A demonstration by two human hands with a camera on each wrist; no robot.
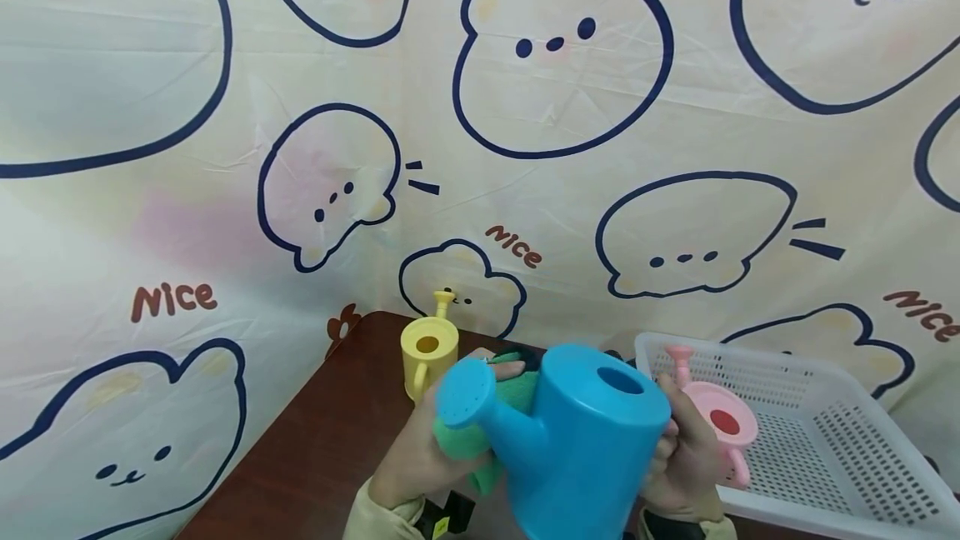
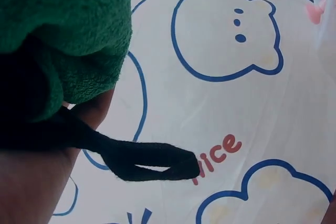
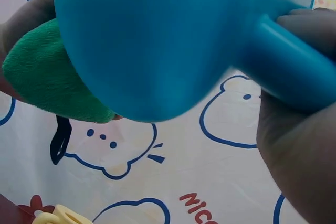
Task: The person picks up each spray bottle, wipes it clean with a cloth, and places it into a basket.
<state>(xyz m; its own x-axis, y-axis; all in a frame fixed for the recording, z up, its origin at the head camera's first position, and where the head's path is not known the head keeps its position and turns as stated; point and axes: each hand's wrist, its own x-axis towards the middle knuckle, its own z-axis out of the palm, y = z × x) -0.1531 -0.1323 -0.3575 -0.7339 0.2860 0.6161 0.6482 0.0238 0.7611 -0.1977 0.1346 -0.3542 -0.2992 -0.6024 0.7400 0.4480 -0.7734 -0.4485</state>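
A blue watering can (image 1: 592, 448) is held up in front of me, its round sprinkler head pointing left. My right hand (image 1: 682, 457) grips its handle, as the right wrist view also shows. In my left hand (image 1: 420, 457) is a green cloth (image 1: 517, 394), pressed against the can's side behind the spout. That cloth (image 2: 89, 30) looks thick and fluffy in the left wrist view, with a dark strap (image 2: 152, 161) hanging below the hand. The can hides part of the left hand's fingers.
A yellow watering can (image 1: 429, 348) stands at the back of the dark brown table (image 1: 300, 457). On the right, a white perforated basket (image 1: 847, 432) holds a pink watering can (image 1: 723, 419). A cartoon-printed sheet (image 1: 555, 190) hangs behind the table.
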